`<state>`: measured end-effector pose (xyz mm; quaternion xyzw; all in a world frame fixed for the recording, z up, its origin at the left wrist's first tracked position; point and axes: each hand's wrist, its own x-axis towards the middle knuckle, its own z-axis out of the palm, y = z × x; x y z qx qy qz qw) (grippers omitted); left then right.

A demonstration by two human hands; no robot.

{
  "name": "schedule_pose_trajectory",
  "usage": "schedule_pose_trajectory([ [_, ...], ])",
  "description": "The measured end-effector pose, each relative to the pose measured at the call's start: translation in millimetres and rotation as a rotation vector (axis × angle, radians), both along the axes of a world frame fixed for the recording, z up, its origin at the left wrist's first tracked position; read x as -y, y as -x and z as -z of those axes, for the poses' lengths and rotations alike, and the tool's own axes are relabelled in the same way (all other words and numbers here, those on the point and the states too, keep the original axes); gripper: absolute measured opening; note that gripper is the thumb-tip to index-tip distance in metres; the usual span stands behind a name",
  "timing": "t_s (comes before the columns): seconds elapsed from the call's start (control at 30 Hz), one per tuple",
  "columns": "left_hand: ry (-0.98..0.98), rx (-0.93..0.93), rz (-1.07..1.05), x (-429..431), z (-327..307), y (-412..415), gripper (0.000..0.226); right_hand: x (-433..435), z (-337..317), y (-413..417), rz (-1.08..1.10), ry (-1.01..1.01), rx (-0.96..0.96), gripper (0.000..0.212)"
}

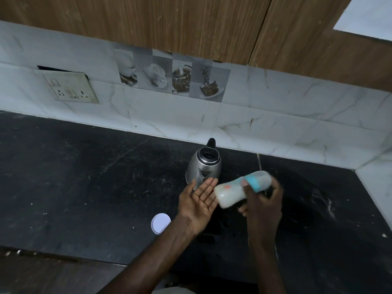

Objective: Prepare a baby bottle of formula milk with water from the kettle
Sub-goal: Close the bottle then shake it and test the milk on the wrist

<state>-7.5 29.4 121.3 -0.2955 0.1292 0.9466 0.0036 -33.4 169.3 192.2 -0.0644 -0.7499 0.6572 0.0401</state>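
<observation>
My right hand (262, 203) grips a baby bottle (231, 193) tipped almost on its side, blurred by motion. White milk fills its lower body, and a teal ring and clear cap sit at its upper right end. The bottle's base touches the fingertips of my left hand (200, 200), which is held flat with the palm up and fingers apart. Just behind both hands a steel kettle (203, 167) with a black lid and handle stands upright on the black countertop (84, 177).
A round white lid (160, 223) lies on the countertop left of my left forearm. A wall socket plate (70, 87) sits on the marble-tiled backsplash at the left. Wooden cabinets hang above. The counter's front edge runs along the bottom left.
</observation>
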Motion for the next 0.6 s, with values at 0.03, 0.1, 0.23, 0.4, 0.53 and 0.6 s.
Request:
schedule_pose_trajectory([
  [0.03, 0.008, 0.000, 0.006, -1, 0, 0, 0.054, -2, -1, 3, 0.064, 0.053, 0.003, 0.059],
  [0.1, 0.009, 0.012, 0.007, -4, 0, 1, 0.054, -2, 1, 2, 0.054, 0.047, 0.007, 0.060],
  [0.23, -0.037, -0.006, 0.011, -11, -2, 7, 0.054, -5, 3, -6, -0.179, -0.126, -0.011, 0.060],
  [0.4, 0.033, -0.014, 0.005, -12, -8, 8, 0.055, -9, 5, 3, 0.037, 0.034, -0.003, 0.062],
  [0.53, -0.043, -0.014, 0.005, -13, -3, 11, 0.054, 0, 10, -13, -0.199, -0.115, 0.014, 0.061],
  [0.6, -0.047, -0.020, 0.004, -16, -3, 12, 0.053, -2, 9, -13, -0.134, -0.095, -0.006, 0.063],
])
